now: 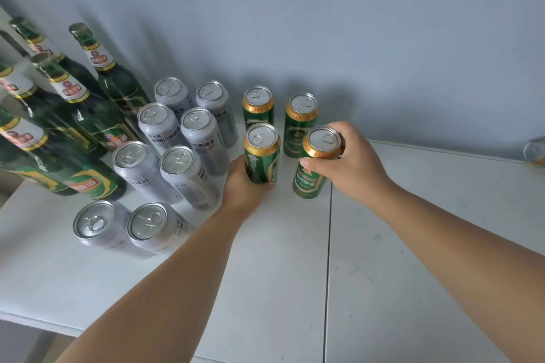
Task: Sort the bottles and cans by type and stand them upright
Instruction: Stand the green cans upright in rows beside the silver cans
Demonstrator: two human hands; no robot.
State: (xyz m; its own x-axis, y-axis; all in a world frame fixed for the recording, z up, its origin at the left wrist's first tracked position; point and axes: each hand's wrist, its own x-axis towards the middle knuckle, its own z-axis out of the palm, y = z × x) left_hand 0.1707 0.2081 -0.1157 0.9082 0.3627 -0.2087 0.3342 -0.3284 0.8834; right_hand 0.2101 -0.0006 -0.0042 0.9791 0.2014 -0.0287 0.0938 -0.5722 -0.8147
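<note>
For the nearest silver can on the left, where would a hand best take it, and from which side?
Probably round its wall just below the rim, coming from the near left. The can stands upright; its neighbour is close on its right and more cans stand behind, while its near and left sides look free.

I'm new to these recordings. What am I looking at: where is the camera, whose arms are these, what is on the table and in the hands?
No machine here: a person works with bare hands. The one picture comes from a wide-angle camera worn on their head, looking down. On the white table stand green glass bottles at the left, eight silver cans beside them, then four green cans. The left hand grips the front left green can low down; the right hand grips the front right green can near its top. A lone can shows at the far right edge.
</note>
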